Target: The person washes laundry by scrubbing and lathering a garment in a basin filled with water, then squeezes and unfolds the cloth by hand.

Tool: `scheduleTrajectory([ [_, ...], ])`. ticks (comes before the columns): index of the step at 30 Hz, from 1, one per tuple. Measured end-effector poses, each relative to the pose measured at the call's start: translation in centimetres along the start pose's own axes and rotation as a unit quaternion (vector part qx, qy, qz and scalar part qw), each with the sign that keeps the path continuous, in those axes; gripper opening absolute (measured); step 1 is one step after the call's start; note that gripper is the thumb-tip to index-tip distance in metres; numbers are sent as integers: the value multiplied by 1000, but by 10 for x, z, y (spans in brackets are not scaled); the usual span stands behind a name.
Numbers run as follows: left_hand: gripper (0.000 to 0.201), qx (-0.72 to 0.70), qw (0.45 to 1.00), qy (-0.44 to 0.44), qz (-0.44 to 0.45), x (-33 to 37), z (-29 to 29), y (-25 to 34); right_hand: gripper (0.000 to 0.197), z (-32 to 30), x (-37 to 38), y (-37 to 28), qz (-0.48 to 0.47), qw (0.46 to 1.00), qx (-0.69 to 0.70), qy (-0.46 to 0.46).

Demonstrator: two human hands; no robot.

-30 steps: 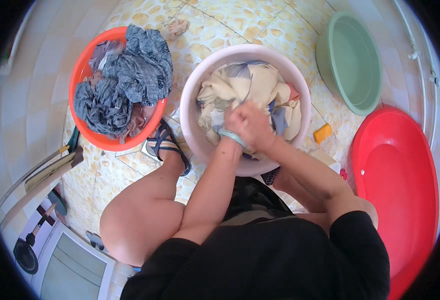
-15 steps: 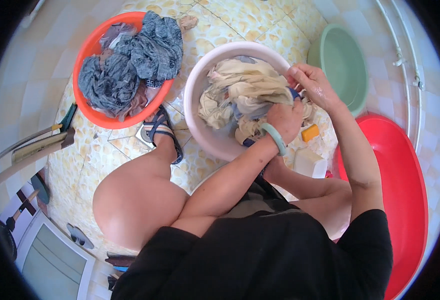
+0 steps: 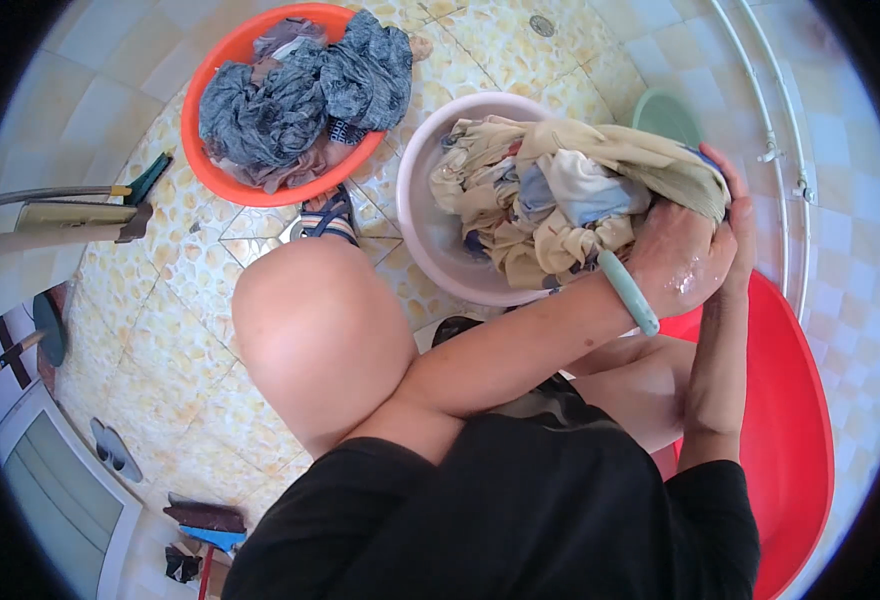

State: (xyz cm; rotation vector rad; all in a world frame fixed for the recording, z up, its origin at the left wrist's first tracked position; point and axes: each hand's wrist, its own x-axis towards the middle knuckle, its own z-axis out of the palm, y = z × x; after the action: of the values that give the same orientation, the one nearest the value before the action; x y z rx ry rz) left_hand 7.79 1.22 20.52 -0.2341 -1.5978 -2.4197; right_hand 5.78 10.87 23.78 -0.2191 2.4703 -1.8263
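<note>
Here's the left hand (image 3: 678,255), glistening, clenched on the cream cloth (image 3: 615,148), the right hand (image 3: 739,203) curled round its end! The cloth stretches from the pink basin (image 3: 413,215) out past its right rim; leftward, grey clothes (image 3: 270,112) heap the orange basin (image 3: 193,118).

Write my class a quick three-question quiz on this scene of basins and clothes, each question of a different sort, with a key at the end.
1. True or false: the pale green bangle is on the right wrist.

2. Which container holds the grey clothes?
A) The green basin
B) The orange basin
C) The red tub

3. Fill in the colour: the left hand and right hand hold beige cloth that trails into the ____ basin.

Key:
1. False; it is on the left wrist.
2. B
3. Pale pink
</note>
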Motion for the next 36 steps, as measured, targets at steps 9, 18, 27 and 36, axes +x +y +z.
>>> scheduleTrajectory([
  [9, 26, 338, 861, -231, -302, -45, -35, -135, 40, -15, 27, 101, 272, 918, -211, -197],
  [18, 32, 410, 768, -406, -277, -120, -37, -240, 25, 129, 78, 201, 30, 883, -383, -270],
  [27, 36, 341, 850, -344, -207, -146, -29, -268, 32, 174, 43, 295, -28, 723, -607, -329],
  [36, 31, 367, 713, -477, -360, -93, -40, -212, 22, 77, 103, 216, 108, 935, -257, -218],
])
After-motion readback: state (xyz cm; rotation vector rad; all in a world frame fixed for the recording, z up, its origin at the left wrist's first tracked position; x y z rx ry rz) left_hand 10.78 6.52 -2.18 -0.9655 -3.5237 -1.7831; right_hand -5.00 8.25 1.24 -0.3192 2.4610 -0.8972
